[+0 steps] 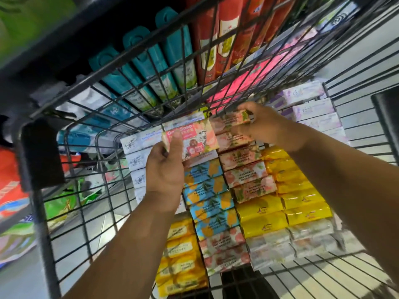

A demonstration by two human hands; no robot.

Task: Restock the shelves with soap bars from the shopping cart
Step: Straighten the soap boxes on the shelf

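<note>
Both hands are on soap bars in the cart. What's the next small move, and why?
Probably lift the right hand clear with its pink floral bar: its fingers curl round that bar at the far end of the row, and the left hand holds a Goat Soap bar.

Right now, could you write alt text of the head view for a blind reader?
Seen from above, the left hand holds a pink soap bar and the right hand grips a floral soap bar inside a wire shopping cart. Rows of wrapped soap bars lie in it.
</note>
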